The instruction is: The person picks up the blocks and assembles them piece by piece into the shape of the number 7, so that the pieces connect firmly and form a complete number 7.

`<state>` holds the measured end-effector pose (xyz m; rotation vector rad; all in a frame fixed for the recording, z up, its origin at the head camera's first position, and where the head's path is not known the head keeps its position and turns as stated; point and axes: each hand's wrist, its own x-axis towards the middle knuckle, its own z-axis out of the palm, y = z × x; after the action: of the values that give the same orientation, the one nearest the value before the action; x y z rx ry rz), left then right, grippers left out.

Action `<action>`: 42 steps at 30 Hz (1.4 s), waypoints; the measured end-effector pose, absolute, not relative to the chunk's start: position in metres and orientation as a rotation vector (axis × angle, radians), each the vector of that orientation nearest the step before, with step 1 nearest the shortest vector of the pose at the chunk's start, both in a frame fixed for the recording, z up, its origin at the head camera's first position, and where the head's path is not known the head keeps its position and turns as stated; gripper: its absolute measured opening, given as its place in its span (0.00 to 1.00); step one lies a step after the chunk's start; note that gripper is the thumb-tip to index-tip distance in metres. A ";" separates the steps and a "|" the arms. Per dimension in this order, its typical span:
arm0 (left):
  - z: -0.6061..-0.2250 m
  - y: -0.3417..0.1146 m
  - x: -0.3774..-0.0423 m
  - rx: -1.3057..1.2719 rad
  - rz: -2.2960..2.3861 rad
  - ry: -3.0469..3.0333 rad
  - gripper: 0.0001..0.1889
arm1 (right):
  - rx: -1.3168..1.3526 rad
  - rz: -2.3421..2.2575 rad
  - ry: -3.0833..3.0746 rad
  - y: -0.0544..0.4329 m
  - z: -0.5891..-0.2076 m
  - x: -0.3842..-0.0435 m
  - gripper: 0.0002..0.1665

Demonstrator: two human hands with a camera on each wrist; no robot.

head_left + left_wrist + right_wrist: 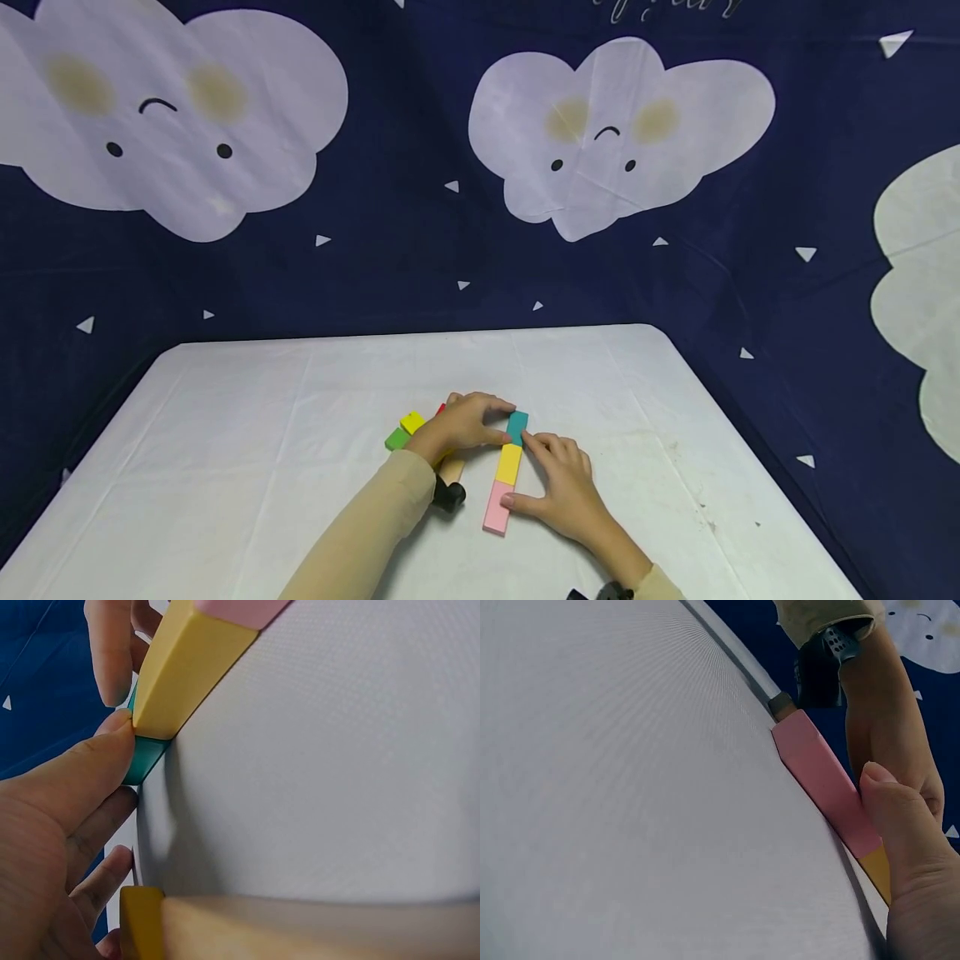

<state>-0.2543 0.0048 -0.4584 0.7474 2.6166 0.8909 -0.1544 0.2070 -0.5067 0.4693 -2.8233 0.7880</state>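
Observation:
A teal block [517, 427], a yellow block [508, 465] and a pink block [497, 508] lie end to end in a slanting row on the white table. At the row's far end my left hand [467, 421] pinches the teal block between thumb and forefinger. My right hand [564, 483] lies along the row's right side, its forefinger touching the teal block and its thumb on the pink one. The right wrist view shows that thumb [904, 817] against the pink block's edge. In the left wrist view the yellow block [187, 667] meets the teal block.
Left of the row, partly behind my left forearm, lie a green block [397, 439], another yellow block [412, 422], a red block [441, 408] and a plain wooden block [452, 471]. A dark blue cloth with clouds [622, 133] hangs behind the table [225, 467].

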 end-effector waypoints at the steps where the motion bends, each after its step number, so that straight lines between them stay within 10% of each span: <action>1: -0.459 0.005 -0.254 0.747 0.890 2.618 0.27 | 0.471 0.785 -2.832 0.207 -0.507 -0.155 0.63; 29: -0.455 -0.014 -0.240 0.627 1.094 2.565 0.24 | 0.464 0.806 -2.906 0.214 -0.509 -0.158 0.58; 42: -0.445 -0.037 -0.208 0.879 1.113 2.617 0.22 | 0.402 0.850 -2.812 0.225 -0.503 -0.161 0.33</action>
<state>-0.2077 -0.0366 -0.4454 0.8792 2.6173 1.1131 -0.1606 0.2253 -0.5026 0.4023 -2.8121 0.8500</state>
